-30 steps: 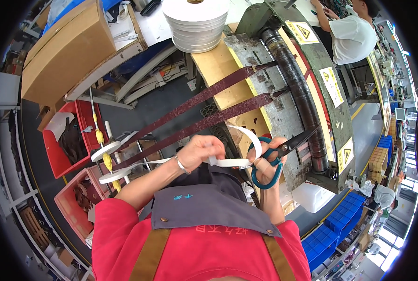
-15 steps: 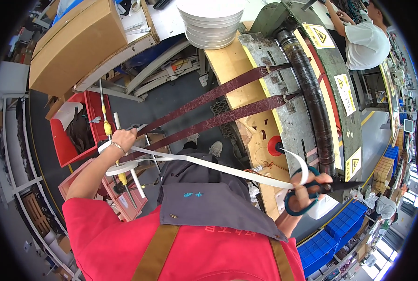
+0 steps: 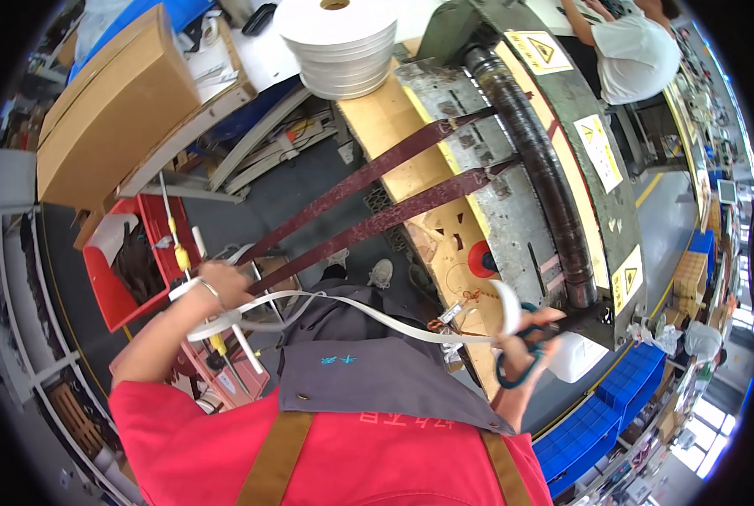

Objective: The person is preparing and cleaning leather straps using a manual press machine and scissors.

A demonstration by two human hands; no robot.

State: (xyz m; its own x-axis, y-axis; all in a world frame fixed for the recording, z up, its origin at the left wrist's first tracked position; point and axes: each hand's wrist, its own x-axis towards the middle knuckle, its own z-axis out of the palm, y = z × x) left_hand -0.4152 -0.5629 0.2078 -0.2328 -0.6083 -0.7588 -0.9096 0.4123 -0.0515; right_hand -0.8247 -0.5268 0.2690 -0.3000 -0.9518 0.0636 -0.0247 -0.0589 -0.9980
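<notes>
My right hand (image 3: 524,347) grips scissors (image 3: 502,371) with teal handles and dark blades pointing right. A white strip (image 3: 377,319) runs slack from this hand across my apron to my left side, and its free end curls up above the right hand. My left hand (image 3: 227,282) is closed beside a rod stand with yellow clamps (image 3: 182,257) and white bars; what its fingers hold is hidden. Two maroon straps (image 3: 394,217) stretch from near that hand to the machine's metal plate (image 3: 512,215), below a dark roller (image 3: 537,152).
A stack of white reels (image 3: 339,59) stands at the bench's far end. Red bin (image 3: 115,295) and cardboard box (image 3: 115,110) lie left. Blue crates (image 3: 638,384) and a white container (image 3: 578,358) are right. Another person in a white shirt (image 3: 638,55) works at far right.
My right hand with the scissors has shifted left and slightly down. The white strip has gone slacker, with a loop near my left hand. The whole view has shifted a little.
</notes>
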